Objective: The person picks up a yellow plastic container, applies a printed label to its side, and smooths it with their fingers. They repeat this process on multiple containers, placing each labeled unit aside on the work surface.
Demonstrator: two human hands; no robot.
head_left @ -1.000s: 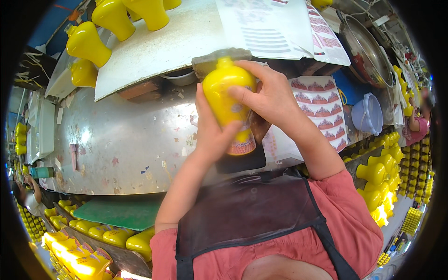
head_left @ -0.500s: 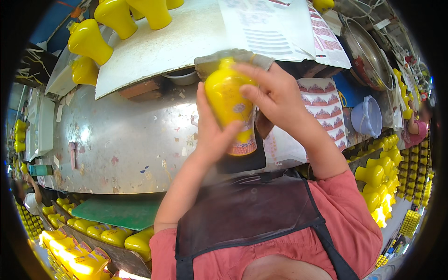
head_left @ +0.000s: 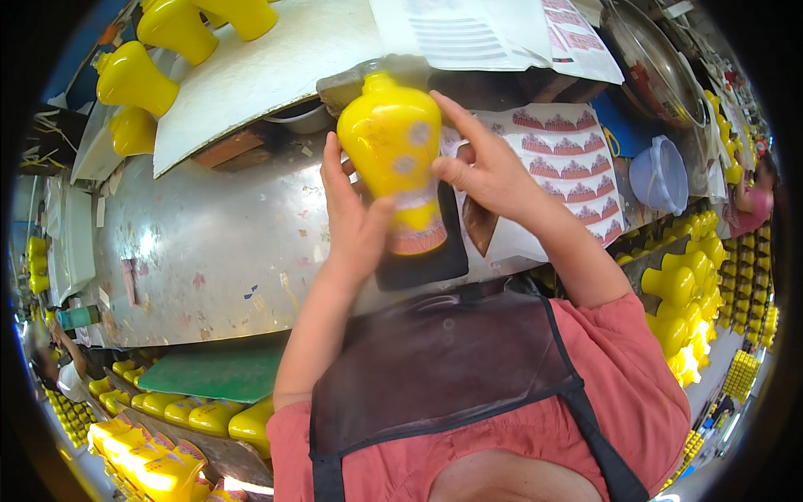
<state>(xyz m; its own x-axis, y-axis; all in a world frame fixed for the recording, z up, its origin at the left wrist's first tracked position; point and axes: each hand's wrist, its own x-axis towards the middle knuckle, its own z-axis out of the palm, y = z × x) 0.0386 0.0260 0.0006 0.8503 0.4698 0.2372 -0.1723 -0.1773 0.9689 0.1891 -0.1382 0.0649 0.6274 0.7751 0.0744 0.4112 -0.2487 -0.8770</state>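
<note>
With left hand [head_left: 355,226] cupped on yellow bottle [head_left: 389,125], holding at left side with thumb over lower body; with right hand [head_left: 485,171] at right edge, keeping thumb and index apart, can't tell if pressing. Sits over black pad [head_left: 422,274] on metal counter [head_left: 201,243], neck pointing away from the person near grey block [head_left: 339,92], showing round motifs and patterned band at base. Also seeing brown piece [head_left: 479,226] just below right hand, sheet of red-purple labels [head_left: 577,167] and blue bucket [head_left: 661,180] farther right.
</note>
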